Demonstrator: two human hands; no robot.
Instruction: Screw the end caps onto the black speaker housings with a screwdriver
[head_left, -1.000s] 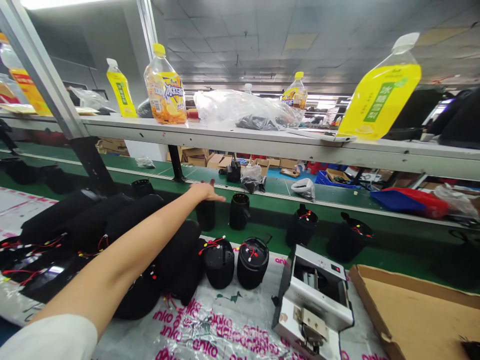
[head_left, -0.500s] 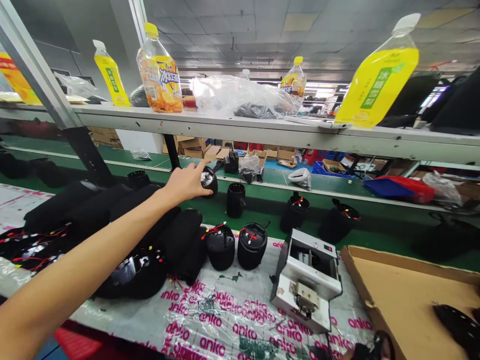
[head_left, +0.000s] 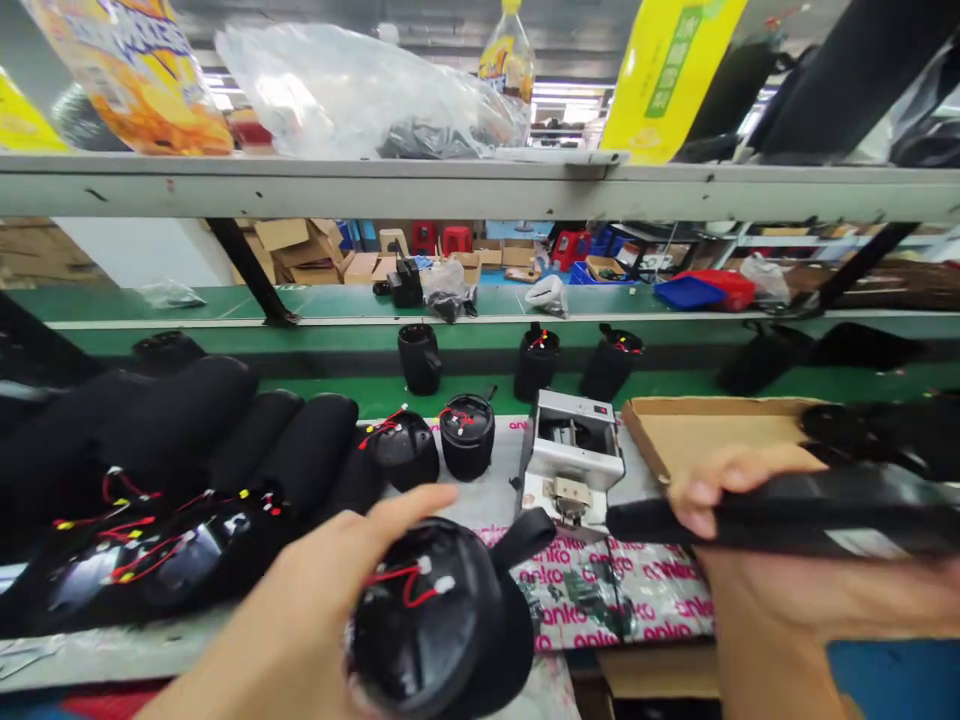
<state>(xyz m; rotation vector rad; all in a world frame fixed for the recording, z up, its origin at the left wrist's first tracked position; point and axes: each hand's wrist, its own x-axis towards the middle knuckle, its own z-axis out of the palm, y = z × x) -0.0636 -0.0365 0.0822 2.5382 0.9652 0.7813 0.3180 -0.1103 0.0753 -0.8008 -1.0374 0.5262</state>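
Near left, the left hand (head_left: 322, 575) grasps a black fabric-covered cylinder (head_left: 469, 650), red wires (head_left: 411, 585) up, likely sparing them. The right hand (head_left: 735, 485) clutches a long black piece (head_left: 814, 512).

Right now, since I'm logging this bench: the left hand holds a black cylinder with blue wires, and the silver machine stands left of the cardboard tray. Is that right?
Not quite: the wires on the black cylinder in the left hand are red, not blue, as the head view shows. The rest holds: the silver machine stands left of the cardboard tray.
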